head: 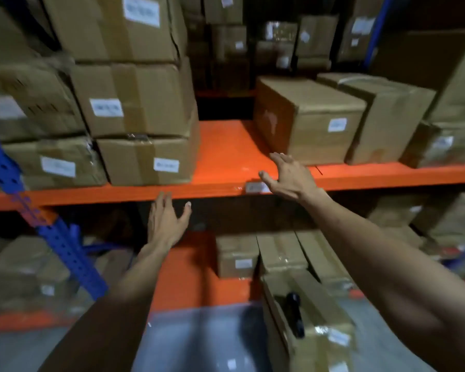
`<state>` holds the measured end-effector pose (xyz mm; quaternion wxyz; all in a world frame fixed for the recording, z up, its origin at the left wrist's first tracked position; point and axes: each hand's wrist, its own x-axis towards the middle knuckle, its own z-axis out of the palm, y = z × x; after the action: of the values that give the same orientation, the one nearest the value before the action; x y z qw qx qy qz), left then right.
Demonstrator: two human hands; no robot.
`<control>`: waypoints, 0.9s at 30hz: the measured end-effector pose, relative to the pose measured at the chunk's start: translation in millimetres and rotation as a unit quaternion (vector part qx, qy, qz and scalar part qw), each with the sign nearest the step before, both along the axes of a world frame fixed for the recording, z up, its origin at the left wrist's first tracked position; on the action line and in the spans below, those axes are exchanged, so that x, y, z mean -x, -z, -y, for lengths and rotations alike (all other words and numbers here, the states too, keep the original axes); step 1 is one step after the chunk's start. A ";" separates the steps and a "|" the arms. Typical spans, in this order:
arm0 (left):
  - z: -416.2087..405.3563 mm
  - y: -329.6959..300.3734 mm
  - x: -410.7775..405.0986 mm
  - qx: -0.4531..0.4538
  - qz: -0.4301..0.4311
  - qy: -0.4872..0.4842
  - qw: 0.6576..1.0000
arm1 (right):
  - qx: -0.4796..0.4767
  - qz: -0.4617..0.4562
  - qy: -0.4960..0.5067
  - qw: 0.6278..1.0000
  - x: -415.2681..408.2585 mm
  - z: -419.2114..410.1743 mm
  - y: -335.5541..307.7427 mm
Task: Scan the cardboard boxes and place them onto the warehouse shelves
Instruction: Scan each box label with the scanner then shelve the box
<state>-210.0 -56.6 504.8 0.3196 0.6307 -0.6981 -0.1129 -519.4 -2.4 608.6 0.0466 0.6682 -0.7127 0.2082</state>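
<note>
A brown cardboard box with a small white label stands on the orange shelf, right of a bare gap. My right hand is open, fingers spread, just in front of that box's lower left corner, not gripping it. My left hand is open below the shelf's front beam and holds nothing. A black handheld scanner lies on top of a taped box at the bottom right.
Stacked labelled boxes fill the shelf's left side, and more boxes stand to the right. A blue perforated upright crosses the left. The lower shelf holds small boxes. Grey floor lies below.
</note>
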 end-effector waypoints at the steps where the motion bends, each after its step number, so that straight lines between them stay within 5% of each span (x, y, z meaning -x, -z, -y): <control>1: -17.6 18.0 14.9 -0.026 -0.001 0.013 1.000 | -0.019 0.021 0.016 0.999 10.9 -16.7 16.9; 6: -100.7 104.0 79.7 -0.154 0.021 0.124 0.980 | -0.154 0.094 0.082 0.980 60.5 -90.5 113.8; 13: -163.4 224.1 143.4 -0.282 0.073 0.237 0.927 | -0.318 0.207 0.182 0.907 90.4 -161.3 251.9; 27: -146.6 412.7 233.3 -0.395 0.022 0.379 0.836 | -0.345 0.334 0.252 0.840 91.3 -93.5 437.2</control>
<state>-443.3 89.9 92.1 -0.0406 0.3917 -0.7855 -0.4774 -610.6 91.1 171.4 -0.3769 0.3288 -0.8544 0.1407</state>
